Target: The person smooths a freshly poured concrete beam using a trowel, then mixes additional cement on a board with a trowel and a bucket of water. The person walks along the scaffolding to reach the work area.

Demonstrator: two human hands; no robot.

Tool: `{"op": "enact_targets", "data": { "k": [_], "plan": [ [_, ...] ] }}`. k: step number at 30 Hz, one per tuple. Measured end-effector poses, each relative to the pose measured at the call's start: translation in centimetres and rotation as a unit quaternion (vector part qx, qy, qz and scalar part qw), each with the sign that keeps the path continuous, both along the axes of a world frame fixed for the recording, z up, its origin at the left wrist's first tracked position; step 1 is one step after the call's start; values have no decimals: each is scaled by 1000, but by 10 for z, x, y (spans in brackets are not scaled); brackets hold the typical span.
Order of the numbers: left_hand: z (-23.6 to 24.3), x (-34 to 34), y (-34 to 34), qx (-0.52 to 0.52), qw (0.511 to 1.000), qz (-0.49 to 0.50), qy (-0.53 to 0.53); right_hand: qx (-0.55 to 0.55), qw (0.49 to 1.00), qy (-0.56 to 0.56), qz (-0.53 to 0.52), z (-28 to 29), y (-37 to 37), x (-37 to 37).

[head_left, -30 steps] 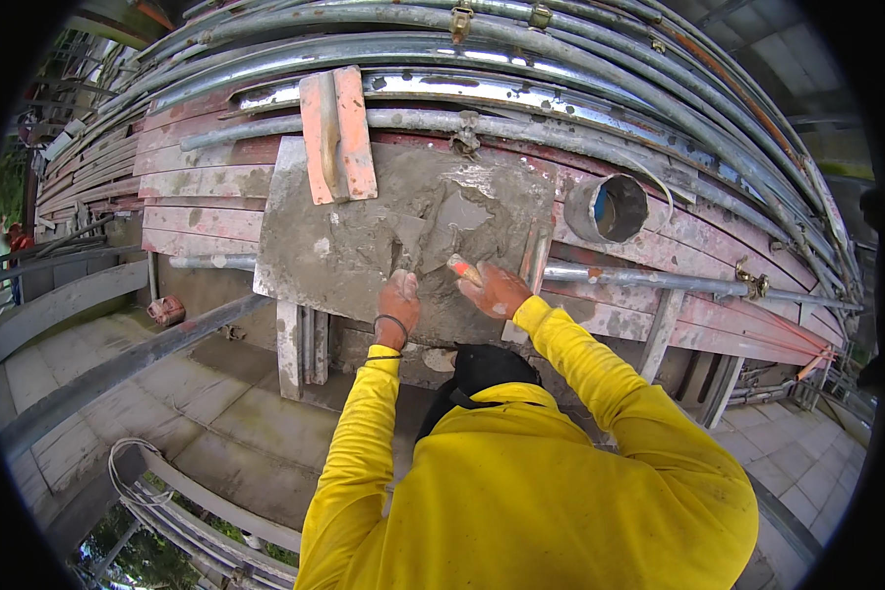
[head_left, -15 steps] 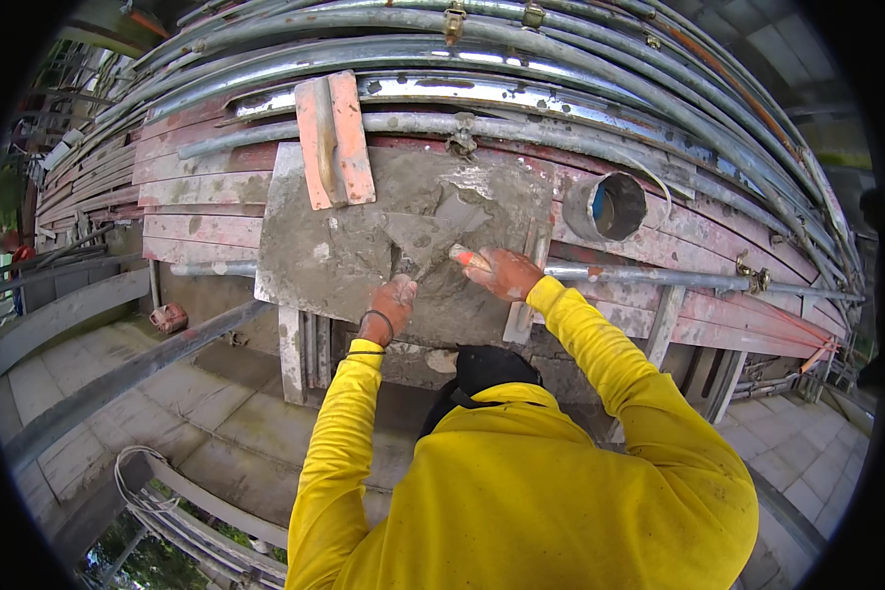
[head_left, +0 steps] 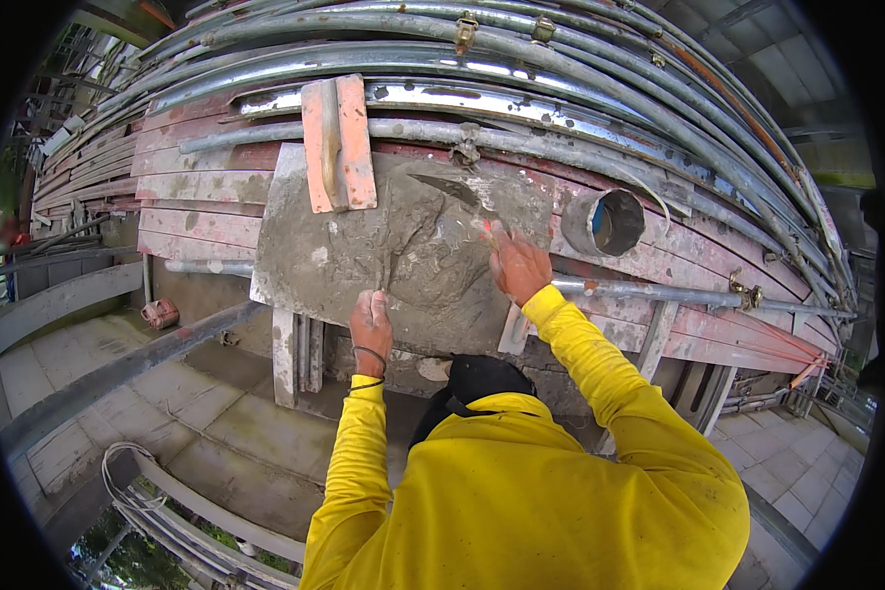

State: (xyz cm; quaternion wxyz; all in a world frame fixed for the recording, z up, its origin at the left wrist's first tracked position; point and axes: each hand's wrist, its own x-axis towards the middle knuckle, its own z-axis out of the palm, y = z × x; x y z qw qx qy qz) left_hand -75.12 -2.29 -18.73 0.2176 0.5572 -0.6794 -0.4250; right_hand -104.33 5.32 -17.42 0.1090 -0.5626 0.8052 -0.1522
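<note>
Wet grey mortar (head_left: 423, 251) lies spread and heaped on a flat board (head_left: 295, 270) in front of me. My right hand (head_left: 521, 264) grips the red handle of a trowel (head_left: 454, 191), whose dark blade lies over the upper right of the mortar. My left hand (head_left: 370, 329) is closed at the board's near edge, around a thin grey item too caked to make out. At the back left of the board lies a float (head_left: 352, 147) with a pink-orange face and pale grip. A narrow batten (head_left: 514, 329) sticks out below my right hand.
A grey cylindrical bucket (head_left: 582, 226) stands on pink planks (head_left: 683, 290) at the right. Stacked metal pipes (head_left: 521, 59) with clamps span the back. A metal beam (head_left: 118, 364) crosses the lower left above slabs. A small reddish container (head_left: 159, 314) sits at the left.
My right hand has risen and moved right, swinging the trowel blade toward the back of the mortar. My left hand has shifted left and down toward the board's near edge.
</note>
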Motion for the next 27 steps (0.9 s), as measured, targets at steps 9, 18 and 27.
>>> {"op": "enact_targets", "data": {
  "k": [9,18,27],
  "plan": [
    [-4,14,2,-29,992,-3,-125,81,990,104,48,-36,-45,-2],
    [20,-25,2,-90,926,-203,-306,114,983,117,86,10,11,-7],
    [-2,-56,9,3,888,-271,-372,123,988,52,80,23,42,-5]
  ]
}}
